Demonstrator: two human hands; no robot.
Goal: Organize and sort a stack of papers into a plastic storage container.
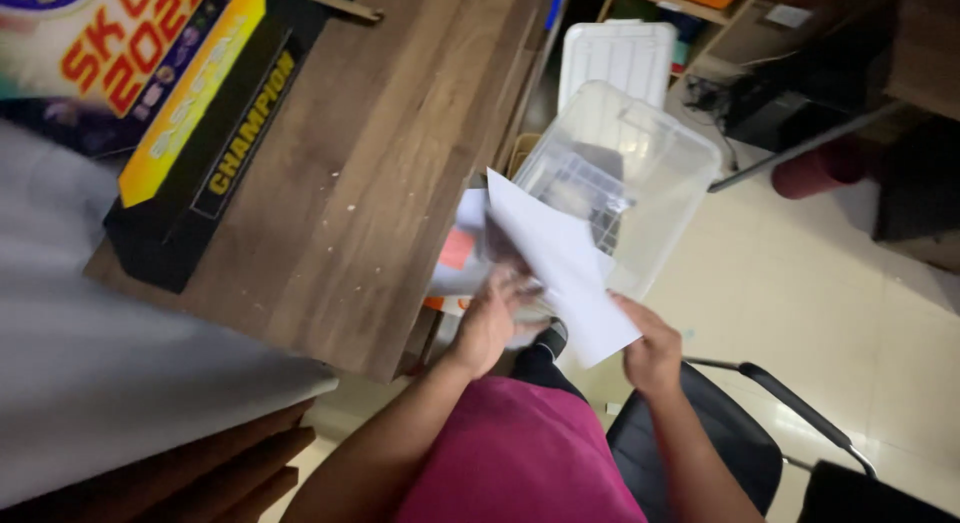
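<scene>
White paper sheet (560,273), both hands (655,348) gripping edges, beside desk edge (400,313)

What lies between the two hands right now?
In the head view, a white sheet of paper spans from the left hand to the right hand; both hold it.

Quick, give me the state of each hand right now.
Left hand: closed on blurred papers beside the wooden desk.
Right hand: closed on the lower edge of a white sheet, above the clear plastic bin.
</scene>
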